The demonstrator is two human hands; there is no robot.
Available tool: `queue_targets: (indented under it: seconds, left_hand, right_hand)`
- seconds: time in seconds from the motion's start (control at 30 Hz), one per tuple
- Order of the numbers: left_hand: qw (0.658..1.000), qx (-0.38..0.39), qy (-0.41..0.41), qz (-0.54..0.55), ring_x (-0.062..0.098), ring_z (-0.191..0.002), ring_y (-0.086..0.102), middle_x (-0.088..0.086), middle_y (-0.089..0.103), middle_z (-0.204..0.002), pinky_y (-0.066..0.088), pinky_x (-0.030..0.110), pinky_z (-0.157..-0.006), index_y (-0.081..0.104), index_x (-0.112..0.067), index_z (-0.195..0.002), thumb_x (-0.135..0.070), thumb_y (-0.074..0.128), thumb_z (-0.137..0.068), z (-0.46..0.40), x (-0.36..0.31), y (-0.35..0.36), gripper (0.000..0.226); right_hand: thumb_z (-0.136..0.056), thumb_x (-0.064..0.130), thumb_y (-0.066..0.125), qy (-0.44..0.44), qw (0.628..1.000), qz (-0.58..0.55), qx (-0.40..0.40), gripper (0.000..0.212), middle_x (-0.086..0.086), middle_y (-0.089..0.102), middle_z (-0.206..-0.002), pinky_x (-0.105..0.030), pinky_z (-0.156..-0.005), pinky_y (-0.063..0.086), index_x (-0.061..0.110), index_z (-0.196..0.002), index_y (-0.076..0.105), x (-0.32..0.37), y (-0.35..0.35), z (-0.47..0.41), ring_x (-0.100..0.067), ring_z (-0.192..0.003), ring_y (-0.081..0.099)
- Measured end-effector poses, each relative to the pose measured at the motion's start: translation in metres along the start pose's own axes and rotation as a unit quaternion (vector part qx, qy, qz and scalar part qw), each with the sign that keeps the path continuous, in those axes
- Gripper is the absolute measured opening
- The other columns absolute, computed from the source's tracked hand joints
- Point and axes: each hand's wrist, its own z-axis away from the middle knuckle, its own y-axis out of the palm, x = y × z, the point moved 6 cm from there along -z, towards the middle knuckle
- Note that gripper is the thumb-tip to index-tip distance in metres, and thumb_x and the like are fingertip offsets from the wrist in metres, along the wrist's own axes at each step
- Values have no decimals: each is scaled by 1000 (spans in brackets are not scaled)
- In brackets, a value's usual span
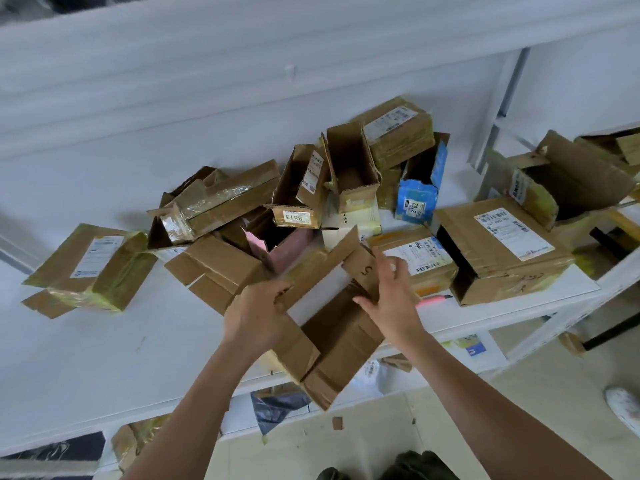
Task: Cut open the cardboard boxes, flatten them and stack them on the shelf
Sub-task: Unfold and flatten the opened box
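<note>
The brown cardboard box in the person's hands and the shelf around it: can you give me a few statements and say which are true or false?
1. Both hands hold the opened brown cardboard box. True: the left hand grips one flap, the right hand another.
2. The blue carton lies flattened. False: it stands open among the brown boxes.
3. A pink-handled cutter lies on the white shelf. True.
4. The right hand holds the cutter. False: the cutter lies apart, right of that hand.
5. The box numbered 8813 sits on the floor. False: it is in the pile on the shelf.
</note>
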Motion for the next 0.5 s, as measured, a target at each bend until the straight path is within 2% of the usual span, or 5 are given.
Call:
queue_targets:
  seconds: [0.17, 0.23, 0.3, 0.37, 0.5]
  left_hand:
    - [999, -21, 5, 24, 15, -88, 62, -12, 64, -91, 48, 29, -66, 74, -23, -111, 4, 46, -90, -1, 3, -3, 44]
    - [1000, -8, 11, 16, 16, -93, 63, -10, 67, -97, 46, 23, -64, 74, -22, -113, 4, 47, -89, -1, 8, 0, 44]
    - [1000, 6, 13, 16, 16, -87, 63, -11, 64, -89, 38, 19, -57, 75, -21, -106, 6, 47, -88, -1, 14, 4, 44]
    - [1000, 12, 10, 18, 17, -85, 64, -13, 63, -84, 35, 20, -54, 76, -21, -104, 8, 44, -87, -2, 18, 9, 46]
    - [1000, 5, 2, 9, 17, -103, 63, -8, 70, -113, 40, 15, -62, 70, -22, -121, 7, 44, -90, -2, 23, 18, 50]
  right_hand:
    - [-77, 33, 82, 35, 999, 9, 8, 87, -11, 39, -133, -35, -97, 48, 17, -145, 31, -18, 15, -5, -25, -126, 42]
    - [-78, 37, 80, 19, 999, 47, 7, 71, -11, 46, -126, -32, -88, 49, 10, -133, 43, -20, 19, -4, -26, -122, 44]
    - [-79, 37, 79, 5, 998, 68, 10, 64, -9, 52, -121, -32, -86, 48, 9, -127, 48, -20, 23, -3, -26, -118, 45]
    - [-78, 36, 77, -1, 998, 63, 30, 69, -6, 53, -123, -33, -92, 46, 11, -134, 44, -21, 26, -1, -26, -121, 43]
    - [-79, 30, 73, 11, 994, -20, 111, 81, -1, 58, -116, -32, -93, 51, 21, -148, 31, -25, 25, 4, -19, -111, 53]
